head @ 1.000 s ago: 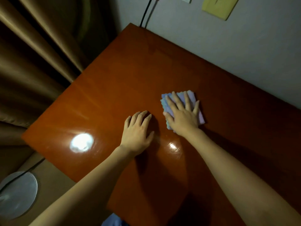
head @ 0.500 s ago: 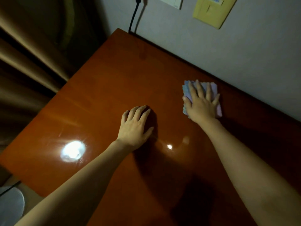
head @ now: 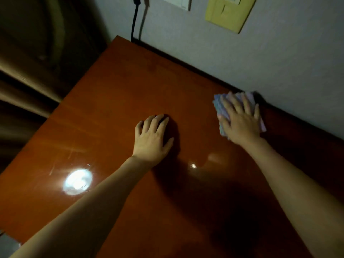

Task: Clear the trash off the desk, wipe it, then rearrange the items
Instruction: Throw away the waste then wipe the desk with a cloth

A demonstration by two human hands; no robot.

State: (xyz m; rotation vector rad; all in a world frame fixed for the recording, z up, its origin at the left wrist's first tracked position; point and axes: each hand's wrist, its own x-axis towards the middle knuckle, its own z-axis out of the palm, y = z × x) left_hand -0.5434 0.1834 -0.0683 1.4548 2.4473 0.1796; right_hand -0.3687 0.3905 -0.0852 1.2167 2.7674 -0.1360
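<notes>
**Reddish wood under both your palms, cloth at the far edge**

Your right hand lies flat on a folded cloth, fingers straight and slightly spread, pressing it onto the desk. The cloth is pale purple with a blue-green scalloped edge showing on its left side. It sits at the far right of the desktop, its far corner right up against the wall; whether it actually touches the wall you cannot tell, because that corner is in shadow.

Your left hand rests palm down on the bare wood near the middle of the desk, fingers relaxed and close together, thumb out to the right. It holds nothing. The two hands are well apart, the left nearer to you than the right.

A bright round glare from a lamp shines on the glossy surface near the left, with a smaller glint between your forearms.

On the wall beyond the desk, a black cable hangs down behind the far corner, beside a white switch plate and a yellow plate. Brown curtains hang to the left.
</notes>
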